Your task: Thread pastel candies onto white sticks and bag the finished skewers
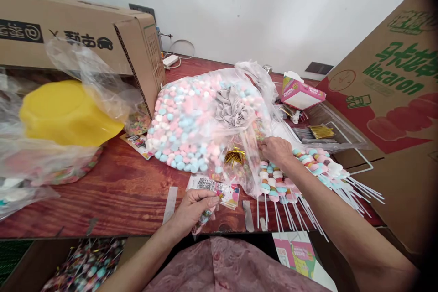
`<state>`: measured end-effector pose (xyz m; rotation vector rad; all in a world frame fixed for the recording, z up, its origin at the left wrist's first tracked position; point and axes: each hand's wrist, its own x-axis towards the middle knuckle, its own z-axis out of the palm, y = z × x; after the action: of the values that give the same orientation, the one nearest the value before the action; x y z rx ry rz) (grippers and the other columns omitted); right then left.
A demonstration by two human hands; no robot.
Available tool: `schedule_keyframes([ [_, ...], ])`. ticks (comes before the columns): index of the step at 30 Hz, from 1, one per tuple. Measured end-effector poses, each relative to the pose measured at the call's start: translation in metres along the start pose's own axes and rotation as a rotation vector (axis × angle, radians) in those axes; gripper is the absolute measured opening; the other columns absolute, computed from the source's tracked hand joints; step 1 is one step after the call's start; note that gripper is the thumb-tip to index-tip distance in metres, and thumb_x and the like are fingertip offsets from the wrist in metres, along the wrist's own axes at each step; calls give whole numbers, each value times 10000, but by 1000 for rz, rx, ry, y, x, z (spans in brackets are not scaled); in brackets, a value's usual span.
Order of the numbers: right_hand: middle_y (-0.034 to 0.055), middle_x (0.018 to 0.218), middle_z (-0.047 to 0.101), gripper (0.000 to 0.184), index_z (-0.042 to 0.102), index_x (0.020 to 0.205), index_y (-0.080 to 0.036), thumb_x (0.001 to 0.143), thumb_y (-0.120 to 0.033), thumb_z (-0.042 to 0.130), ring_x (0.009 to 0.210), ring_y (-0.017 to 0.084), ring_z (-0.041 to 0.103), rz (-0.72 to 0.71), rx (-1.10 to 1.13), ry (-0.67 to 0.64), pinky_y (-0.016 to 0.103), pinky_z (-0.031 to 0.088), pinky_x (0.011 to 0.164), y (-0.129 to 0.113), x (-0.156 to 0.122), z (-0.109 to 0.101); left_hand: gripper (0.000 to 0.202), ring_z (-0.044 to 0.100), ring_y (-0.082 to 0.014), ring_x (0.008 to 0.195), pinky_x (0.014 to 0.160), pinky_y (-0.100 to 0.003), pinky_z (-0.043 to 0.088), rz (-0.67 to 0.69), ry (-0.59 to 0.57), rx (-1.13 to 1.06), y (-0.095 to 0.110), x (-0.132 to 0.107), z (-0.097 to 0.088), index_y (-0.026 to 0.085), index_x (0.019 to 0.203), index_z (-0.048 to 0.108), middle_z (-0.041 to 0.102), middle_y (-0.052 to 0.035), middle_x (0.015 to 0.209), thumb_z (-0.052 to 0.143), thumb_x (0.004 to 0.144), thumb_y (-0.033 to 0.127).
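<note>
My left hand [195, 210] is closed around a small clear packet of candy [202, 220] near the table's front edge. Its coloured contents are only partly visible. Farther right, my right hand [276, 149] has curled fingers at the side of a clear bag of small coloured candies [242, 171]; whatever is between the fingertips is hidden. A bunch of gold twist ties [235, 157] lies on that bag. Below and beside my right forearm are marshmallow skewers [273, 181] on white sticks. Printed cards [230, 194] lie just beyond my left hand.
Behind is a large clear bag of pink, blue and white marshmallows [185, 121]. A yellow scoop-like container [68, 112] and a cardboard box [137, 50] stand left. At right are a pink box [301, 93], a tray with gold ties [321, 132] and a Macaron carton [393, 77].
</note>
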<state>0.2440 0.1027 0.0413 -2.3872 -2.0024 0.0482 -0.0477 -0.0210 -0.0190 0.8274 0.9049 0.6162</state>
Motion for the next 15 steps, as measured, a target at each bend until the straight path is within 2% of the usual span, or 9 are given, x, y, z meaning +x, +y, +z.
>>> schedule_keyframes([
  [4,76,721,697,192,736,729,-165,767,-185,548,746,213,631,-116,176,50,290,422,674,4,-4,1,455,375,-39,287,254,-150,245,-16,9,-28,3,-3,-7,123,685,616,608,-2,530,746,685,559],
  [9,8,625,604,309,702,842,-153,878,-381,496,548,139,530,-261,474,127,256,431,537,3,-36,-8,443,380,-42,289,250,-152,248,-26,37,-45,5,-4,-7,133,702,611,575,25,514,748,679,554],
  [13,0,628,644,213,735,869,-183,848,-367,631,485,126,524,-408,896,88,253,443,468,-26,-86,-8,406,360,-40,275,264,-159,219,-1,66,63,10,2,4,140,709,615,529,48,479,694,735,537],
  [15,11,693,701,174,762,942,-215,875,-305,629,556,146,597,-515,934,62,266,493,526,-47,-113,-3,374,346,-32,292,290,-164,209,62,90,102,13,6,10,138,710,619,516,52,478,670,760,505],
])
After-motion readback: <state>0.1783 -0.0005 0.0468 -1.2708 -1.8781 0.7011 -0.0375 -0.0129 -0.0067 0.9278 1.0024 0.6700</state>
